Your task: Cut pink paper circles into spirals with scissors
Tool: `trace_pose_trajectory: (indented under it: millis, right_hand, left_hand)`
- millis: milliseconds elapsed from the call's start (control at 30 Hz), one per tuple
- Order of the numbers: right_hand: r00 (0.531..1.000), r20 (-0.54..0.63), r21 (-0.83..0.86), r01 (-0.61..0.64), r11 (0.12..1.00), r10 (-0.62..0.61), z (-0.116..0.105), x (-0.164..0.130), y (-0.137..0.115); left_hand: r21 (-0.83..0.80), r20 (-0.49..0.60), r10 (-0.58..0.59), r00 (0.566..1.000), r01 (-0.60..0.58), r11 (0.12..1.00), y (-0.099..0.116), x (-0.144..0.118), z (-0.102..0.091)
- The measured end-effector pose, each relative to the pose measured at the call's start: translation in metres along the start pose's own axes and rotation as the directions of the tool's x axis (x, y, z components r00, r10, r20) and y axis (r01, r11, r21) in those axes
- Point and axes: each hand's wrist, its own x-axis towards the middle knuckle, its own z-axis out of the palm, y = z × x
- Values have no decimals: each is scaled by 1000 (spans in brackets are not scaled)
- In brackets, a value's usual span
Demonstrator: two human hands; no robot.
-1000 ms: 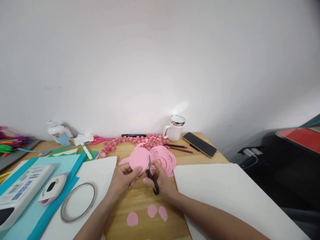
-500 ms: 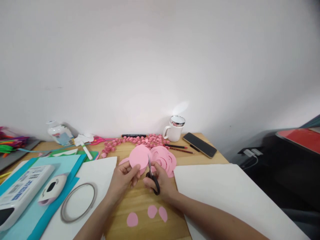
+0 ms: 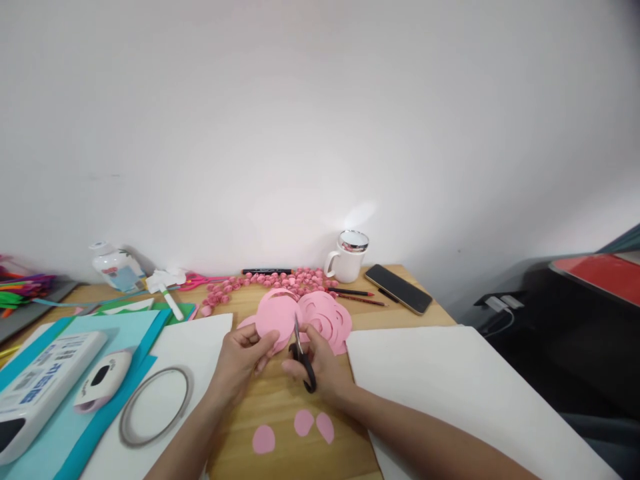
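Between thumb and fingers, my left hand (image 3: 245, 357) pinches a round pink paper disc (image 3: 277, 319) by its lower edge. My right hand (image 3: 320, 363) grips black-handled scissors (image 3: 303, 363), whose blades point up at the disc's right edge. Behind the disc lie more pink paper pieces. To the right of it rests a stack of pink paper cut in spiral curves (image 3: 327, 317). Nearer to me on the wooden table (image 3: 290, 460) are three small pink paper pieces (image 3: 303, 423).
Many small rolled pink paper buds (image 3: 305, 279) line the table's back, beside a white mug (image 3: 347, 257), pencils (image 3: 357, 298) and a phone (image 3: 399, 288). White boards (image 3: 450, 387) flank my arms. A roll of tape (image 3: 155, 407) and a white-pink device (image 3: 104, 380) lie left.
The disc and scissors have shifted slightly down, and the blades now meet the disc's edge lower. More pink paper shows behind the disc's top.
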Motion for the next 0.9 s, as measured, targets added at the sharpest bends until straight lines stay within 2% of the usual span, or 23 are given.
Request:
trace_pose_trajectory:
  millis: [200, 367, 767, 900]
  right_hand:
    - [998, -44, 46, 34, 998, -32, 3, 0, -9]
    - [1000, -24, 79, 15, 997, -13, 3, 1, -10]
    - [997, -73, 31, -29, 999, 31, 5, 0, -13]
    - [997, -58, 17, -43, 999, 44, 4, 0, -13]
  left_hand:
    - [18, 11, 3, 1000, -3, 1000, -2, 1, 1]
    - [24, 22, 0, 1000, 0, 1000, 0, 1, 1]
    - [35, 25, 25, 999, -26, 999, -5, 2, -5]
    - [26, 18, 22, 1000, -22, 999, -4, 1, -4]
